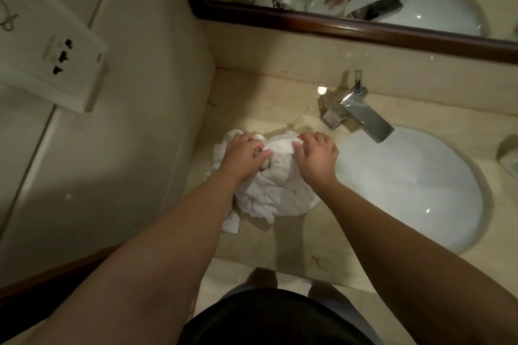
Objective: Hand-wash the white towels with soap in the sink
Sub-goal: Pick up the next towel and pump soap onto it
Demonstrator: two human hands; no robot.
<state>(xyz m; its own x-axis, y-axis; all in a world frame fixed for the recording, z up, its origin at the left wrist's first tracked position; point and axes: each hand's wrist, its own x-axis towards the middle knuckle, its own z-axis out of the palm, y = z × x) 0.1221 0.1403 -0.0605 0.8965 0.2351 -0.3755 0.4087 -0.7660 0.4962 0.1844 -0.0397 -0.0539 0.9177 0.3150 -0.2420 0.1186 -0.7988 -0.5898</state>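
Note:
A crumpled heap of white towels lies on the beige marble counter, just left of the white oval sink. My left hand grips the heap's far left part, fingers curled into the cloth. My right hand grips the far right part of the same heap, close to the sink's rim. Both forearms reach in from below. No soap is visible.
A chrome faucet stands behind the sink, its spout over the basin. A dark-framed mirror runs along the back wall. A white socket box juts from the left wall. A round holder sits at the right edge.

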